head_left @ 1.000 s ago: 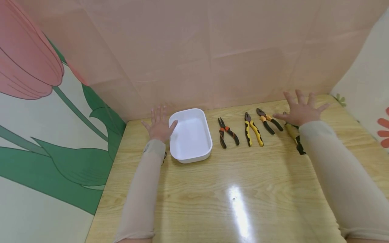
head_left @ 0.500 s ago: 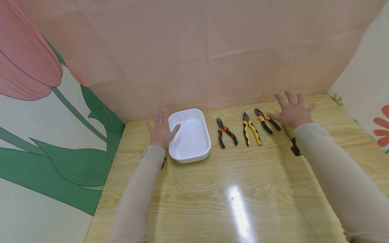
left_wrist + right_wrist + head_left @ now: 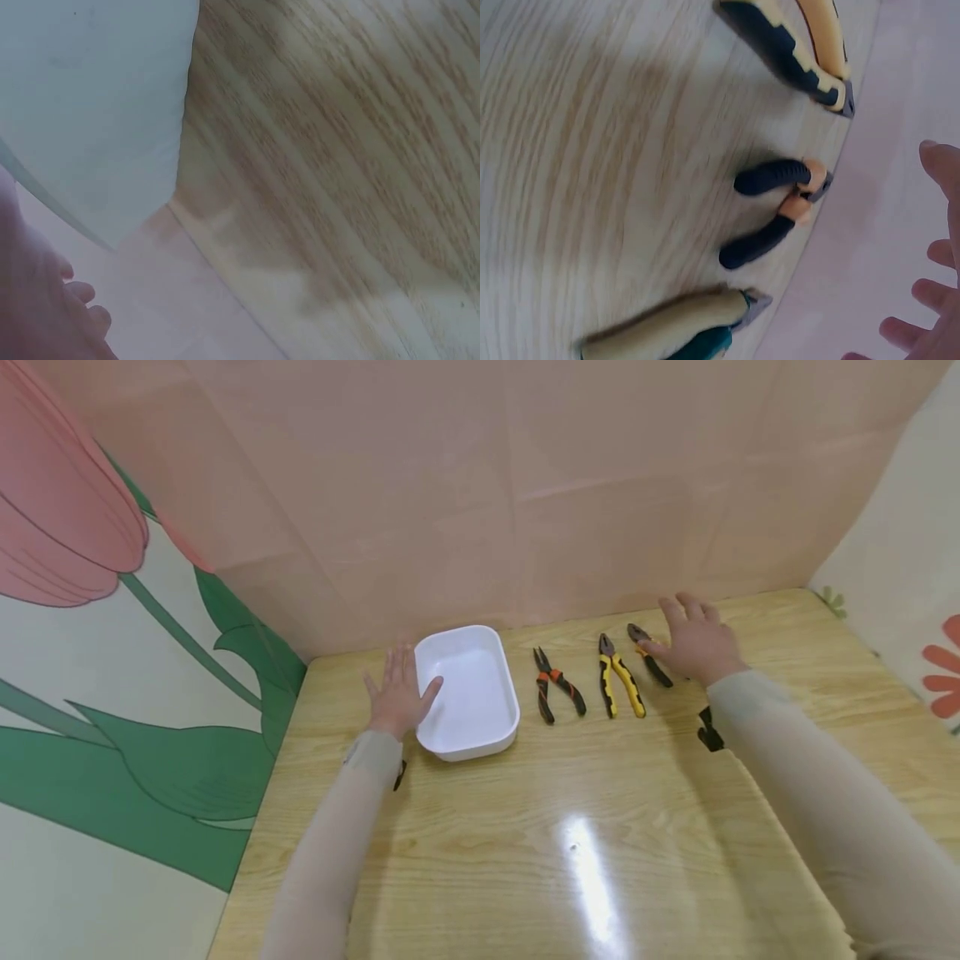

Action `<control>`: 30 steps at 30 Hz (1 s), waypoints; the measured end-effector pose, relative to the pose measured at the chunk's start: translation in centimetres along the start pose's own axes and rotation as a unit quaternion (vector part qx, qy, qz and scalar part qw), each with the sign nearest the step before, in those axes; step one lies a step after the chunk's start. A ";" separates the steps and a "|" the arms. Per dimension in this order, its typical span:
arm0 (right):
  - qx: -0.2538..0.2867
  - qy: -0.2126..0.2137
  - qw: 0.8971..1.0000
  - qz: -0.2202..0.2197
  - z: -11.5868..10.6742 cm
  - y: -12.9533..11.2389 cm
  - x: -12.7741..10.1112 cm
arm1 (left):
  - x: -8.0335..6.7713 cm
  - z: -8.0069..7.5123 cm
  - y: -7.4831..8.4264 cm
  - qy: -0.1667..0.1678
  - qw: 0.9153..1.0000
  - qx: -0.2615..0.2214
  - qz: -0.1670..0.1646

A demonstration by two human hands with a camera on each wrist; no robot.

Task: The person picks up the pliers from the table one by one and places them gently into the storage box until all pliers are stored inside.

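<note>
My left hand [image 3: 397, 697] has its fingers extended beside the white plastic tray [image 3: 516, 727], the thumb overlapping the tray's left rim in the head view. My right hand [image 3: 697, 647], fingers spread and holding nothing, hovers over the small black-and-orange pliers [image 3: 657, 672] and partly covers them. Left of it lie yellow-and-black combination pliers [image 3: 632, 685], then needle-nose pliers [image 3: 546, 693] with black-and-red handles. In the right wrist view, another pair of pliers [image 3: 667, 326] with cream and green handles shows; the right hand and arm hide it in the head view.
The wood-grain table [image 3: 487, 843] meets a pink cloth backdrop [image 3: 450, 510] just behind the tray and tools. A wall with a painted tulip [image 3: 67, 518] stands on the left, and a pale wall with a red flower [image 3: 947, 664] on the right.
My right hand has moved left, from above the far-right pliers to over the black-and-orange ones. My left hand has shifted slightly down and towards the tray. The tools and tray stay put.
</note>
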State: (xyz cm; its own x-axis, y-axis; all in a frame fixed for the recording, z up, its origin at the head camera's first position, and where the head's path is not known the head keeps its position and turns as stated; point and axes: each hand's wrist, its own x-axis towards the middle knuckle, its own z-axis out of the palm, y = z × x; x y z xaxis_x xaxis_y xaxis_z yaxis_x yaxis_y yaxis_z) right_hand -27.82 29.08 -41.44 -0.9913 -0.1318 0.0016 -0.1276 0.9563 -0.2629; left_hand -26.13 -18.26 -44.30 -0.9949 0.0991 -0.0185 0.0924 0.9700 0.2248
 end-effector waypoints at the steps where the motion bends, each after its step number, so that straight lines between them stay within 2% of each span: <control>1: 0.005 0.002 1.000 -0.005 0.2 -0.2 0.0 | -0.1 0.0 0.0 -0.004 1.000 0.002 -0.001; 5: 0.028 0.006 0.999 -0.018 0.8 -0.9 0.2 | -0.6 0.1 0.3 -0.018 1.000 -0.003 0.000; 9: 0.026 0.004 0.999 -0.025 1.2 -1.5 0.5 | -0.9 0.1 0.8 -0.031 1.000 -0.005 0.006; 16: 0.057 -0.021 0.998 -0.011 1.3 -3.0 0.5 | -1.3 0.3 1.4 -0.037 0.999 -0.014 0.008; 23: 0.093 -0.020 0.995 -0.014 1.7 -4.6 0.6 | -1.4 0.6 1.2 -0.048 0.998 -0.031 0.001; 30: 0.104 -0.041 0.994 -0.009 2.0 -5.9 0.5 | -1.4 0.8 1.0 -0.046 0.998 -0.033 0.004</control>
State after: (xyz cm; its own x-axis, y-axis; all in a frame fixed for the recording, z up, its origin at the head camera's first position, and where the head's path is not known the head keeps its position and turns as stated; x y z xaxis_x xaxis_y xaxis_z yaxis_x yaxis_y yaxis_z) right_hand -27.48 22.88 -41.83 -0.9819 -0.1770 -0.0679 -0.1271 0.8803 -0.4571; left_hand -24.59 -17.31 -44.82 -0.9859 0.1304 -0.1048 0.0953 0.9526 0.2890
